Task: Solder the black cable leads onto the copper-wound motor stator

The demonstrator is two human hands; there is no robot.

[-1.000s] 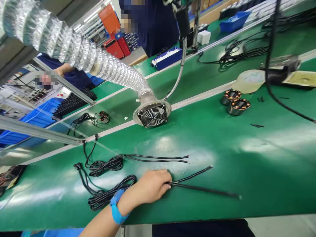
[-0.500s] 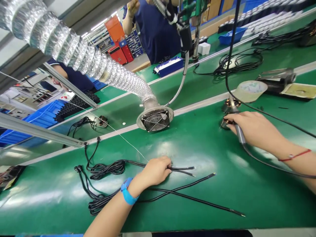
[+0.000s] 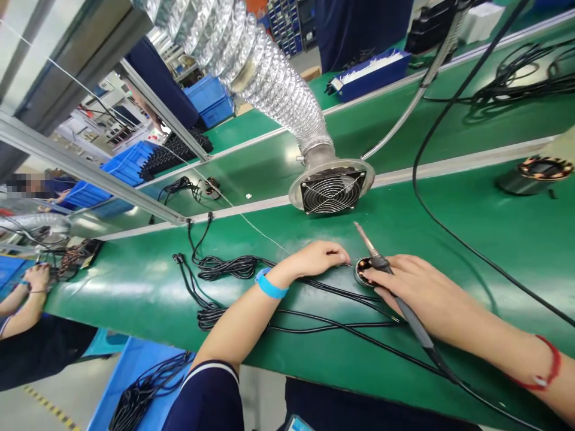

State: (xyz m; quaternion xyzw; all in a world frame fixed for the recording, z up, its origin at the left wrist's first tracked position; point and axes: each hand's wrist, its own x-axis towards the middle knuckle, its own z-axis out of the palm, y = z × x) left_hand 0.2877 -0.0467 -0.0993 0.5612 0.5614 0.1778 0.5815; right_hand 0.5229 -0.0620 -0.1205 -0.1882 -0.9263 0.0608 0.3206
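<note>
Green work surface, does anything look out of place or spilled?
One oddity: a small white scrap lies alone beyond the pale rail, apart from the cables. No spill stands out; the soldering iron is gripped in the right hand.

Green tabletop (image 3: 144, 287): brightly lit, and I get white glare left of the left hand (image 3: 321, 258).
Foil duct (image 3: 274, 78): glittering highlights, beyond both hands.
Far stator (image 3: 523, 179): soft and stretched, right of the right hand (image 3: 408, 278) (wide-angle edge, I'd say).
</note>
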